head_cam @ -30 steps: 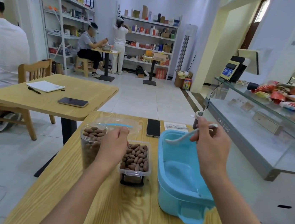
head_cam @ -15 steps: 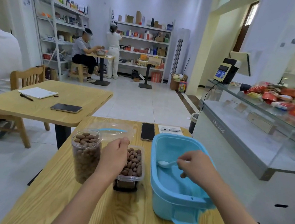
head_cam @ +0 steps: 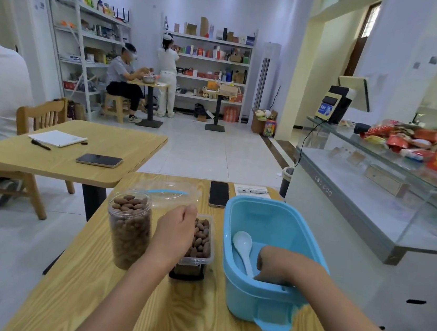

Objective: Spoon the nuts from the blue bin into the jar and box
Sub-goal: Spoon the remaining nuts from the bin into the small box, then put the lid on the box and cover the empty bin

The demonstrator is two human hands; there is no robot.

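- Down inside the blue bin sits the right hand, its fingers curled at the handle end of a white spoon; whether that grip really closes round the handle I cannot tell, since the fingertips are hidden behind the bin's near wall.
- The spoon lies tilted against the bin's left inner wall, bowl up and away from the person. No nuts show in the visible part of the bin.
- The left hand is over the near-left part of the box, fingers curled down at its rim; that grip too is hidden from this side.
- The box is clear plastic, filled with brown nuts, and stands on a small dark block between the jar and the bin.
- The jar, clear and lidless, is full of nuts to its mouth and stands just left of the left hand.
- Behind them on the wooden bench lie a clear lid, a dark phone and a slip of paper.
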